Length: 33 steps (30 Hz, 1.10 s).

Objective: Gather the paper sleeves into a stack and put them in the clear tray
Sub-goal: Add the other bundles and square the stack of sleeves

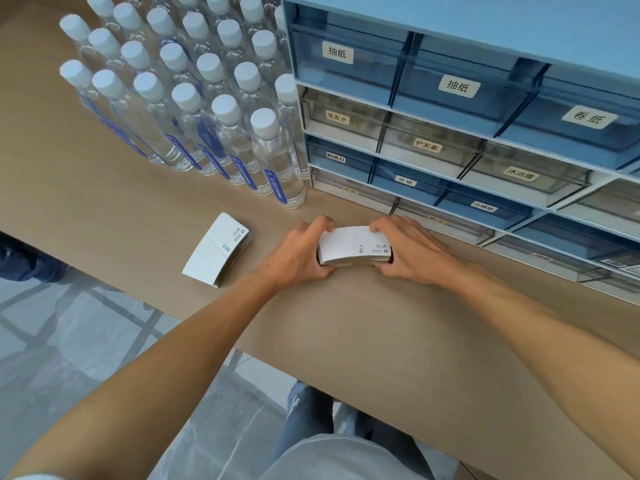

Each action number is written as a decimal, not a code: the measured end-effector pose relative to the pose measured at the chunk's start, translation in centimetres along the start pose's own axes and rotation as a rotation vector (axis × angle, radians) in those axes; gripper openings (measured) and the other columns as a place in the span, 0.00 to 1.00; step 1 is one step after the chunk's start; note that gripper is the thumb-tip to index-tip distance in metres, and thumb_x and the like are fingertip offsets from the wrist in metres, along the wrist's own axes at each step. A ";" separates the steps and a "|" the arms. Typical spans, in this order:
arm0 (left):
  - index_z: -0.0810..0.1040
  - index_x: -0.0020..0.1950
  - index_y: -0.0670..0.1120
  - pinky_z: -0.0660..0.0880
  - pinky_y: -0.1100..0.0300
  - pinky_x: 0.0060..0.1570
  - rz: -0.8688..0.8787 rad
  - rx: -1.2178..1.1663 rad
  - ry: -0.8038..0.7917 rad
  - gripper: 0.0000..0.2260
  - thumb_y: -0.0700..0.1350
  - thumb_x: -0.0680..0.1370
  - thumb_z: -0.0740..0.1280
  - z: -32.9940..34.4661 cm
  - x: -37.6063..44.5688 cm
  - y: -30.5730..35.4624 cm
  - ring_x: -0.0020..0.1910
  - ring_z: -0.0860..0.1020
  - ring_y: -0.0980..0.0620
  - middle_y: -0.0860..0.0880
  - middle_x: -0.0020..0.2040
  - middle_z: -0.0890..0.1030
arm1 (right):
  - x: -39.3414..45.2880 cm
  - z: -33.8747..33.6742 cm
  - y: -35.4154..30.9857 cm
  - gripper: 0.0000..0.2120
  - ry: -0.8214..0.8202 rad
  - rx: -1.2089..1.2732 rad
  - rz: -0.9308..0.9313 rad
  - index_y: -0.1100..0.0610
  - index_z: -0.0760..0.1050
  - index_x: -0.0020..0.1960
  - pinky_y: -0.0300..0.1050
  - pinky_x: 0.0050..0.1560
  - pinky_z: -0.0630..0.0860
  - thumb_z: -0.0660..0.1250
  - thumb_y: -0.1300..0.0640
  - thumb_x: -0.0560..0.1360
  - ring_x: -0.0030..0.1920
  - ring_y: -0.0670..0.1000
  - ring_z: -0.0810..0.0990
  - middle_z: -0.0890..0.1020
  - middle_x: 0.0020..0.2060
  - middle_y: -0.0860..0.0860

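Note:
A stack of white paper sleeves rests on the tan table, squeezed between both hands. My left hand grips its left end, and my right hand grips its right end. A second stack of white sleeves lies flat on the table to the left, untouched, about a hand's width from my left hand. Just beyond the hands stands a drawer unit whose bottom row holds a clear drawer tray; it sits pushed in.
Many clear water bottles with white caps stand in rows at the back left. The blue and clear labelled drawer unit fills the right side. The table edge runs diagonally at the left, with tiled floor below.

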<state>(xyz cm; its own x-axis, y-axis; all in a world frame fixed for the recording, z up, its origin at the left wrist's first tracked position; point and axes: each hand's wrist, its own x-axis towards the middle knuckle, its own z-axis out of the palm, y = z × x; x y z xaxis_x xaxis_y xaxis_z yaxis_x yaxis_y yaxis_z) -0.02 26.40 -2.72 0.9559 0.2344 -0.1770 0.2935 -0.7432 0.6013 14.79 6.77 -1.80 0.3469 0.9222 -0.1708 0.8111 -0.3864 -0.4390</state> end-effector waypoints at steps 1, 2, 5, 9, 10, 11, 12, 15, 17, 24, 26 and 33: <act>0.63 0.60 0.52 0.68 0.59 0.40 -0.023 -0.014 -0.001 0.28 0.51 0.66 0.74 0.0 -0.2 -0.2 0.43 0.71 0.48 0.44 0.48 0.77 | 0.2 -0.2 -0.2 0.25 -0.018 0.027 -0.005 0.51 0.63 0.65 0.48 0.48 0.75 0.70 0.52 0.72 0.51 0.53 0.73 0.73 0.61 0.54; 0.63 0.59 0.53 0.69 0.58 0.40 -0.046 -0.032 -0.003 0.28 0.53 0.66 0.74 -0.2 -0.5 -0.3 0.43 0.73 0.47 0.44 0.48 0.78 | 0.4 -0.3 -0.4 0.25 -0.033 0.058 -0.009 0.50 0.61 0.65 0.48 0.47 0.76 0.70 0.52 0.73 0.50 0.52 0.73 0.72 0.60 0.53; 0.63 0.59 0.51 0.72 0.57 0.40 -0.071 -0.065 0.003 0.27 0.52 0.67 0.74 -0.9 -1.7 -0.4 0.44 0.75 0.45 0.45 0.48 0.79 | 0.9 -0.4 -1.1 0.25 -0.052 0.106 -0.049 0.50 0.62 0.65 0.42 0.44 0.70 0.70 0.53 0.73 0.49 0.50 0.71 0.70 0.58 0.50; 0.64 0.60 0.51 0.71 0.55 0.43 -0.138 -0.079 0.047 0.26 0.50 0.68 0.74 -2.3 -4.6 -0.2 0.48 0.74 0.43 0.43 0.51 0.78 | 1.9 -0.7 -2.8 0.24 -0.076 0.127 -0.113 0.46 0.61 0.62 0.42 0.43 0.69 0.70 0.52 0.72 0.48 0.50 0.71 0.70 0.54 0.48; 0.64 0.60 0.52 0.73 0.53 0.45 -0.152 -0.074 0.078 0.27 0.51 0.67 0.74 -2.7 -5.5 -0.2 0.49 0.74 0.43 0.42 0.52 0.78 | 2.4 -0.8 -3.5 0.24 -0.090 0.129 -0.134 0.46 0.61 0.62 0.41 0.43 0.68 0.70 0.52 0.73 0.48 0.49 0.71 0.70 0.53 0.48; 0.64 0.60 0.51 0.74 0.52 0.46 -0.168 -0.065 0.116 0.27 0.51 0.67 0.74 -3.3 -6.4 -0.3 0.50 0.74 0.43 0.42 0.52 0.78 | 3.0 -1.0 -4.3 0.24 -0.106 0.128 -0.160 0.45 0.61 0.62 0.40 0.42 0.67 0.70 0.52 0.73 0.47 0.49 0.70 0.69 0.52 0.47; 0.65 0.61 0.50 0.74 0.52 0.46 -0.185 -0.059 0.160 0.27 0.50 0.68 0.75 -3.9 -7.3 -0.5 0.50 0.74 0.43 0.41 0.52 0.78 | 3.7 -1.1 -5.1 0.24 -0.120 0.121 -0.188 0.45 0.60 0.62 0.39 0.41 0.66 0.70 0.52 0.73 0.47 0.49 0.70 0.69 0.52 0.47; 0.68 0.62 0.46 0.74 0.54 0.44 -0.251 -0.067 0.258 0.27 0.46 0.68 0.76 -5.8 -10.0 -1.5 0.49 0.74 0.44 0.43 0.54 0.77 | 6.6 -1.7 -8.0 0.26 -0.157 0.100 -0.275 0.44 0.59 0.64 0.38 0.39 0.65 0.70 0.52 0.73 0.45 0.46 0.70 0.69 0.50 0.47; 0.65 0.62 0.51 0.73 0.57 0.42 -0.307 -0.088 0.309 0.28 0.45 0.68 0.75 -7.1 -11.6 -2.6 0.48 0.75 0.44 0.43 0.54 0.77 | 8.8 -1.9 -10.3 0.27 -0.174 0.100 -0.344 0.46 0.59 0.65 0.34 0.38 0.64 0.71 0.55 0.73 0.44 0.43 0.69 0.69 0.50 0.47; 0.67 0.62 0.49 0.67 0.74 0.38 -0.518 -0.117 0.501 0.29 0.42 0.67 0.77 -9.8 -14.8 -5.5 0.45 0.73 0.46 0.43 0.54 0.74 | 15.4 -1.1 -16.3 0.28 -0.200 -0.073 -0.494 0.43 0.58 0.66 0.47 0.40 0.73 0.70 0.52 0.72 0.46 0.53 0.74 0.72 0.55 0.48; 0.67 0.61 0.47 0.68 0.70 0.35 -0.540 -0.078 0.547 0.28 0.41 0.66 0.76 -9.6 -15.1 -6.2 0.43 0.73 0.45 0.42 0.50 0.76 | 16.8 -0.6 -17.0 0.28 -0.233 -0.096 -0.520 0.43 0.58 0.65 0.52 0.42 0.77 0.70 0.51 0.73 0.46 0.54 0.74 0.72 0.54 0.48; 0.69 0.60 0.44 0.73 0.53 0.36 -0.612 -0.095 0.645 0.25 0.41 0.67 0.75 -8.0 -13.7 -5.7 0.39 0.71 0.43 0.46 0.42 0.73 | 19.4 0.0 -16.5 0.29 -0.319 -0.099 -0.548 0.42 0.58 0.67 0.57 0.44 0.78 0.69 0.54 0.72 0.48 0.54 0.75 0.73 0.56 0.49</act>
<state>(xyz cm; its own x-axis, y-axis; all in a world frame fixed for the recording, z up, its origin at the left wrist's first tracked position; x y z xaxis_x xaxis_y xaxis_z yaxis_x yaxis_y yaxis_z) -14.90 32.45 2.48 0.4323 0.9011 -0.0328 0.7214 -0.3239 0.6121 8.09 31.07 2.10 -0.2756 0.9391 -0.2054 0.8758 0.1572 -0.4563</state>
